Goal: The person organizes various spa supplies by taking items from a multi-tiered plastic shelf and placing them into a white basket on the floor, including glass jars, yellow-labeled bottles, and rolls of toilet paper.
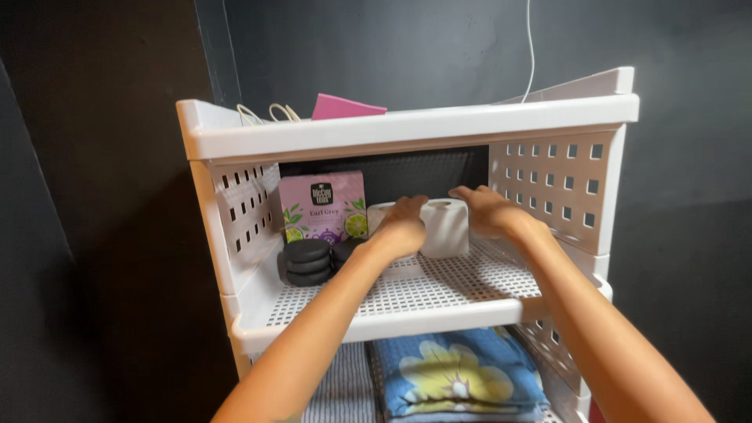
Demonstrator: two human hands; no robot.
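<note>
White paper, a toilet roll, sits upright on the perforated middle shelf of a white plastic rack, and both hands are on it; the left hand wraps its left side with fingers curled over the top rim, the right hand presses in from the right, so the roll is clamped between the two palms (neither hand closes fully round it, they squeeze from opposite sides). Just left of the grip, behind the left hand's knuckles, stands a purple tea box with green leaves and lime slices printed on it; below and left of that, a stack of dark round discs rests on the same shelf, near the left wrist but apart from it. Above the grip, on the rack's top tier, a pink card pokes up; under the forearms, on the lower level, lies a folded blue cloth with a yellow flower.
</note>
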